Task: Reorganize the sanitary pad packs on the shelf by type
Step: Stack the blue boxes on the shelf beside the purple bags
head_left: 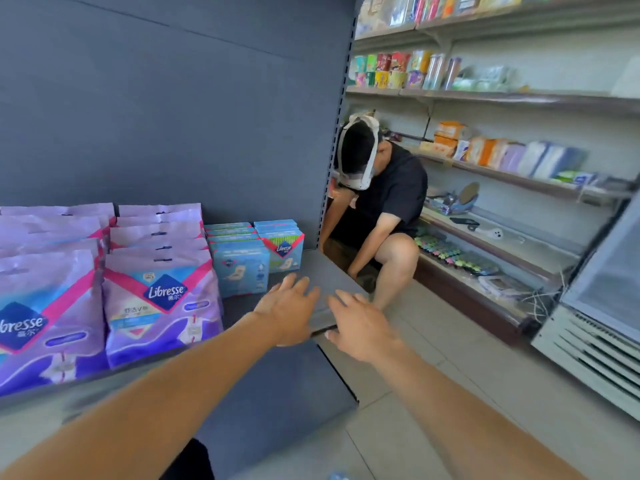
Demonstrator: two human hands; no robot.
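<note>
Purple Libresse packs [161,299]: soft bags, pink-edged blue chevron, dark blue logo diamond, standing upright in two front-to-back rows at left of grey shelf [311,271]. Small blue packs [240,268]: boxy, pad picture on front, upright in two shorter rows just right of purple ones, right row set farther back. Right end of shelf bare.

Both hands [289,308] [360,327] empty over shelf [322,271], purple packs [162,299] left
</note>
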